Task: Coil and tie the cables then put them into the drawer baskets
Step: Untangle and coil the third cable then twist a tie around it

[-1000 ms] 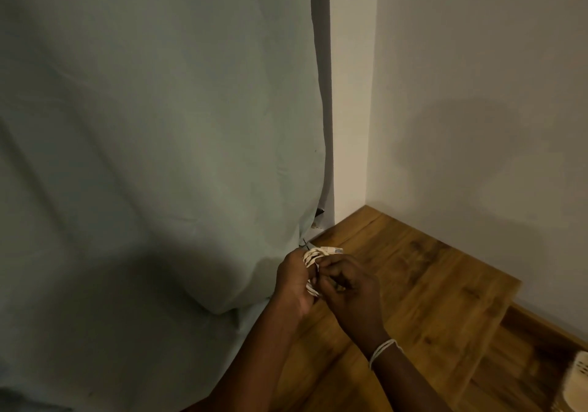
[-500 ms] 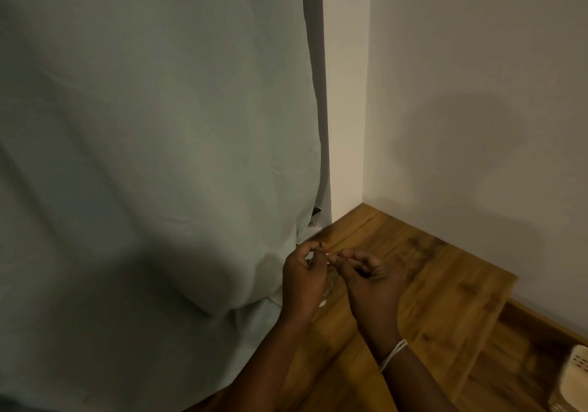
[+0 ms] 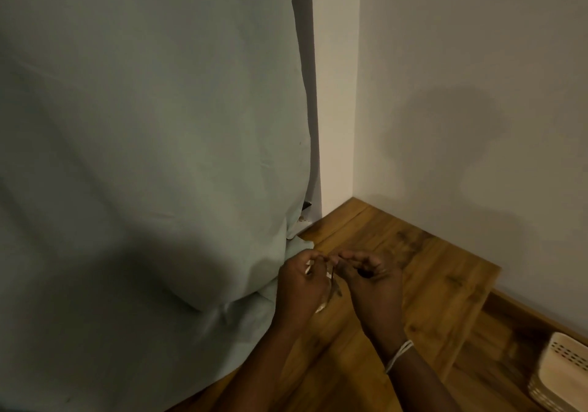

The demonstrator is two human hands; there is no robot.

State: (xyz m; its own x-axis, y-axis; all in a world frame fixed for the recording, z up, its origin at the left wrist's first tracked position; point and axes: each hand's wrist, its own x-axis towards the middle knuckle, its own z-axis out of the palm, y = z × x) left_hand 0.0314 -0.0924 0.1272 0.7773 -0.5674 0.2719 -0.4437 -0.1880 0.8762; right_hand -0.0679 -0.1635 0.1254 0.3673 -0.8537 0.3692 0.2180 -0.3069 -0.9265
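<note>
Both our hands meet over the wooden counter (image 3: 429, 278): the left hand (image 3: 302, 284) grips the small white cable (image 3: 321, 306) coil, the right hand (image 3: 372, 278) pinches at its top. We judge it light, limp and springy, best held around the bundle's middle.

Both hands are meeting over the wooden bench (image 3: 445, 284): left hand (image 3: 302, 284) is gripping a pale cable (image 3: 319, 308), right hand (image 3: 372, 276) is pinching beside it.

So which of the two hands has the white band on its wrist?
The right hand; a white band circles its wrist, while the left hand's wrist is bare.
</note>
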